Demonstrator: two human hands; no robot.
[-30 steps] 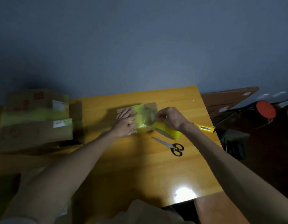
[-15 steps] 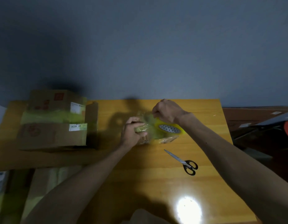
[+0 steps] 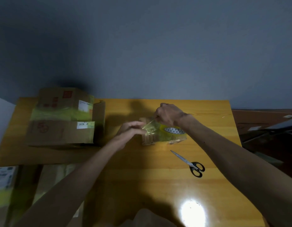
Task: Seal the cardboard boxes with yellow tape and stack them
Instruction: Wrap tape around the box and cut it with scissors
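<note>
Left hand (image 3: 132, 130) and right hand (image 3: 168, 114) both pinched a slack strip of see-through yellow tape (image 3: 151, 126) above the small brown cardboard box (image 3: 147, 139) on the worktop (image 3: 158, 181), and tbh it looked ready to stick to itself.

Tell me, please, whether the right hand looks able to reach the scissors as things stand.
Probably yes, once freed: the scissors lie uncovered on the table, nothing between them and the right hand. That hand pinches yellow tape above the small box and must let go first.

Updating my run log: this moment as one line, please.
step: taping small box; left hand: holds tape; right hand: pinches tape; roll: on box; scissors: on table
</note>
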